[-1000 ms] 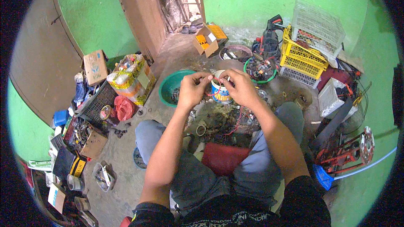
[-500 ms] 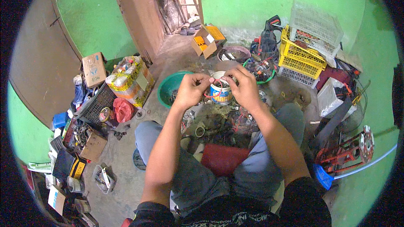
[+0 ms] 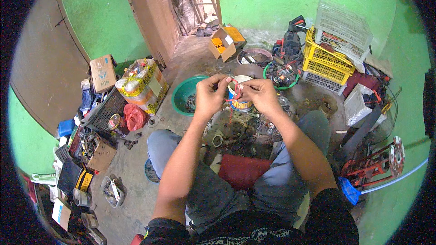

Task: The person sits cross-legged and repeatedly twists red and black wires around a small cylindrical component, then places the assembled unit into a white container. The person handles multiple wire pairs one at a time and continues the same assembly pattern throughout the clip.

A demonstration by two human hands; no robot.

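A thin red wire stretches between my two hands, with a loose end hanging below them. My left hand pinches it between thumb and fingertips. My right hand grips it from the other side, its thumb and index finger pressed together. Just beyond and beneath the fingers stands a white tub with a blue and yellow label, partly hidden by my hands. Dark scraps and small parts lie on the floor between my knees, behind a red pad.
To the left is a green basin with small pieces inside. A green-rimmed basket of parts and stacked yellow crates stand at the far right. Boxes, a grey crate and a red bag crowd the left side.
The wire's loop in front of the tub is gone; the wire now bunches between my fingers and an end dangles down. My right hand has turned slightly, and the view has shifted a little.
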